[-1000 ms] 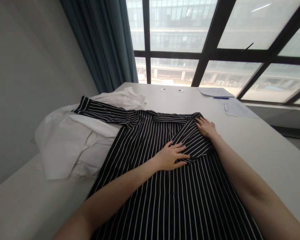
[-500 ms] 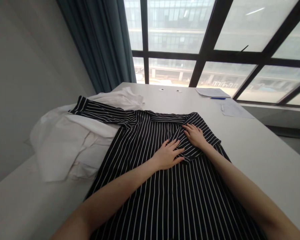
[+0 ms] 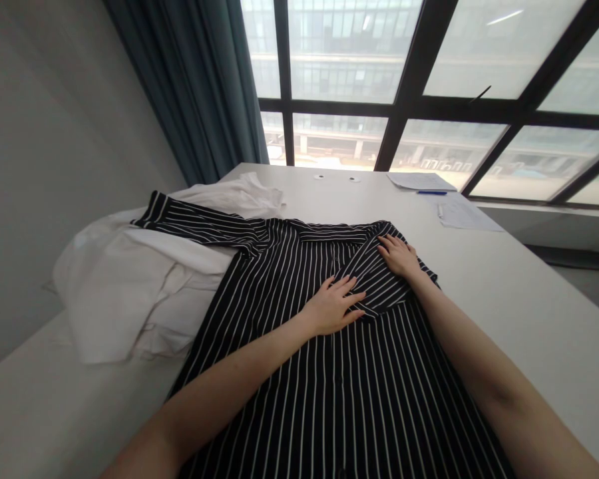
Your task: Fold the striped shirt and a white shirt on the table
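Observation:
A black shirt with white stripes (image 3: 279, 299) lies spread over the table, its collar end away from me. Its right-hand sleeve (image 3: 379, 279) is folded inward across the chest, while the left-hand sleeve (image 3: 194, 219) stretches out to the left over white cloth. My left hand (image 3: 332, 306) rests flat on the middle of the shirt, fingers spread at the folded sleeve's end. Farther up, my right hand (image 3: 399, 256) lies open on the folded sleeve near the shoulder. Neither hand grips the fabric.
Crumpled white garments (image 3: 114, 286) are heaped on the left of the white table (image 3: 504, 299). Papers (image 3: 424, 181) and a blue pen (image 3: 432, 193) lie at the far right. Beyond stand a dark-framed window (image 3: 399, 106) and a blue curtain (image 3: 204, 93).
My right hand has slid outward and a little away from me over the folded sleeve, toward the shoulder. My left hand has stayed on the same spot of the shirt.

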`<state>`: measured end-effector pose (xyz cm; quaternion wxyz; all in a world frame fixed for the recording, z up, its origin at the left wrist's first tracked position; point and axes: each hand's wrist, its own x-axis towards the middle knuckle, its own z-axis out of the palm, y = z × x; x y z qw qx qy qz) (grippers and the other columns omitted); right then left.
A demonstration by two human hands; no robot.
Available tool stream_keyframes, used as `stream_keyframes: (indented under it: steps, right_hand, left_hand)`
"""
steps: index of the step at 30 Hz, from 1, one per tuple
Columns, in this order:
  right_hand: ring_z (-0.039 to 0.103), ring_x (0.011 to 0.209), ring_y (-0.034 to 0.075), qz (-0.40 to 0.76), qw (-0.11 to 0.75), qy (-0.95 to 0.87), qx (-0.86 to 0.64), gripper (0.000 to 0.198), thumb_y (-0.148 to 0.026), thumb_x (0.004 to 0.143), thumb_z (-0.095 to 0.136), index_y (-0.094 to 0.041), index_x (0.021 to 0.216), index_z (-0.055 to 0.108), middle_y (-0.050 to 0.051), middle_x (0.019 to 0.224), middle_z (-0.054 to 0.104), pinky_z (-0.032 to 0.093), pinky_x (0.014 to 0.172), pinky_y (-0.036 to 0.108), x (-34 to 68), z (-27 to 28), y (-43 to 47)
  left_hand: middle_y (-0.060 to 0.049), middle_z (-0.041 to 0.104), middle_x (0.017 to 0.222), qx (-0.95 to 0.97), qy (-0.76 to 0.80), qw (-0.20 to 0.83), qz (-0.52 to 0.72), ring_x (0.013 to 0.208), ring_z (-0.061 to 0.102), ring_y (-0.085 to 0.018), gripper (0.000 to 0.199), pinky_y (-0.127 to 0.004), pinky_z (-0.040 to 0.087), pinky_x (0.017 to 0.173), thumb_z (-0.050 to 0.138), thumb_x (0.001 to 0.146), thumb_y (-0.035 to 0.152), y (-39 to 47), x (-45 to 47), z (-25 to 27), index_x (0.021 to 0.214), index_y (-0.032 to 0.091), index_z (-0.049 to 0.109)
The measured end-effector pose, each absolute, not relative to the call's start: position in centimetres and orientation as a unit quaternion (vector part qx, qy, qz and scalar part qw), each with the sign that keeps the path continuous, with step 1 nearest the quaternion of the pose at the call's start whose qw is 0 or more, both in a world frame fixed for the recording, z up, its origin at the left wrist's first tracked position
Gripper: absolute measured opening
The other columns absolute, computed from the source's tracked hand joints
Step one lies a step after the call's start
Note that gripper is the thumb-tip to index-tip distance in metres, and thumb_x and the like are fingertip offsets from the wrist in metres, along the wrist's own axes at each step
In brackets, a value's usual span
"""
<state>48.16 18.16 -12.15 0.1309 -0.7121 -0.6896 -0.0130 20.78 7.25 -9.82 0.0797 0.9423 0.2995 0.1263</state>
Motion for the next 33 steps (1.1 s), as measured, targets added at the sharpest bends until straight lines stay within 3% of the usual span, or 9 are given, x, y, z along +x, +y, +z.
stream_keyframes:
  steps: [4,7,10,14,19,24,33]
  right_hand:
    - [0.040,0.135,0.031,-0.054,0.171,-0.671,-0.720,0.047,-0.033,0.097,0.029,-0.016,0.134,0.052,0.017,0.145,0.048,0.029,0.107,0.058,47.8,-11.8,17.7]
    - [0.041,0.134,0.027,-0.064,0.181,-0.704,-0.683,0.044,-0.027,0.094,0.034,-0.017,0.131,0.054,0.013,0.144,0.049,0.029,0.109,0.049,46.4,-11.2,17.3]
    - [0.041,0.134,0.024,-0.059,0.181,-0.736,-0.649,0.041,-0.026,0.095,0.034,-0.021,0.130,0.055,0.010,0.140,0.054,0.030,0.109,0.044,44.4,-10.8,17.5]
    - [0.040,0.133,0.031,-0.054,0.180,-0.737,-0.649,0.039,-0.030,0.096,0.035,-0.021,0.128,0.056,0.013,0.132,0.060,0.030,0.105,0.055,42.3,-10.8,18.6]
    - [0.052,0.118,0.031,-0.048,0.195,-0.720,-0.664,0.034,-0.028,0.095,0.033,-0.022,0.112,0.063,0.014,0.117,0.066,0.036,0.099,0.054,41.9,-11.0,19.3]
    - [0.054,0.113,0.030,-0.049,0.228,-0.708,-0.667,0.033,-0.026,0.094,0.034,-0.021,0.096,0.067,0.012,0.108,0.068,0.037,0.097,0.051,42.2,-10.3,19.0]
    - [0.050,0.117,0.028,-0.068,0.275,-0.729,-0.623,0.031,-0.021,0.089,0.043,-0.022,0.113,0.063,0.011,0.120,0.061,0.035,0.100,0.046,41.0,-10.0,15.0]
  left_hand:
    - [-0.011,0.041,0.151,0.942,0.295,0.081,0.139,0.143,0.031,-0.027,0.047,-0.052,0.025,0.115,0.035,0.100,0.048,7.2,20.7,-9.8,0.138,0.025,0.050]
    - [-0.011,0.041,0.151,0.938,0.299,0.083,0.156,0.141,0.034,-0.027,0.045,-0.051,0.027,0.114,0.038,0.099,0.046,7.1,20.8,-9.8,0.137,0.024,0.050]
    - [-0.013,0.046,0.145,0.926,0.315,0.084,0.189,0.136,0.040,-0.026,0.044,-0.048,0.031,0.112,0.041,0.099,0.043,7.0,20.9,-9.6,0.135,0.020,0.050]
    - [-0.011,0.058,0.125,0.906,0.346,0.081,0.231,0.124,0.051,-0.024,0.033,-0.047,0.035,0.109,0.044,0.098,0.038,7.0,21.0,-9.4,0.122,0.019,0.056]
    - [-0.009,0.059,0.118,0.893,0.369,0.080,0.247,0.117,0.053,-0.024,0.028,-0.043,0.041,0.102,0.045,0.097,0.036,7.0,21.0,-9.5,0.115,0.019,0.059]
    - [-0.010,0.058,0.117,0.884,0.387,0.085,0.247,0.116,0.053,-0.025,0.027,-0.043,0.043,0.099,0.044,0.097,0.034,7.2,21.1,-9.6,0.114,0.018,0.059]
    - [-0.009,0.058,0.117,0.880,0.396,0.089,0.248,0.114,0.053,-0.024,0.024,-0.042,0.045,0.099,0.047,0.096,0.028,7.1,21.0,-9.3,0.114,0.018,0.059]
